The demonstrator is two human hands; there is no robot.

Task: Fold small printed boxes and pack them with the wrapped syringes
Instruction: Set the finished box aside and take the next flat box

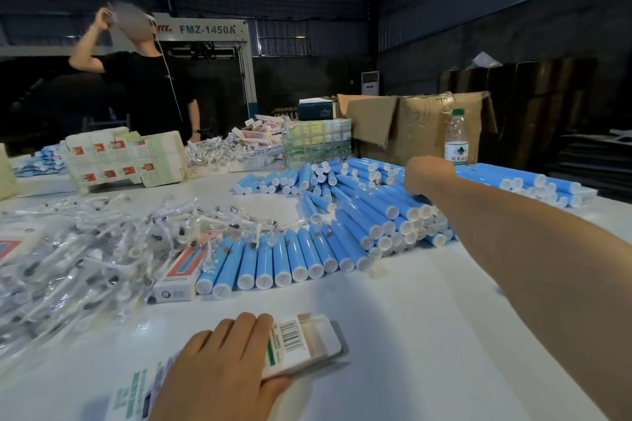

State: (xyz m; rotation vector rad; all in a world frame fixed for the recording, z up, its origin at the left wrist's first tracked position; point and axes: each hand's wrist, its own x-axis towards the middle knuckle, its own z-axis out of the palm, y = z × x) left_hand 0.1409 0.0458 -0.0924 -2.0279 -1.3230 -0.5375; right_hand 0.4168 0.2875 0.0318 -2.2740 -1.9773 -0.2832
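My left hand [222, 366] holds a small printed box [301, 342] near the table's front edge, its far end flap open and a barcode facing up. My right hand [425, 176] reaches out over the pile of blue tubes [342, 225] with its fingers curled down among them; what they hold is hidden. Wrapped syringes [78, 256] lie in a loose heap at the left. A folded box [181, 275] lies between that heap and the tubes.
Flat printed box sheets [123, 157] stand at the back left, beside a person in a black shirt [150, 92]. A water bottle [456, 138] and a large cardboard carton [417, 123] stand at the back right. More packed boxes [260, 133] are piled behind.
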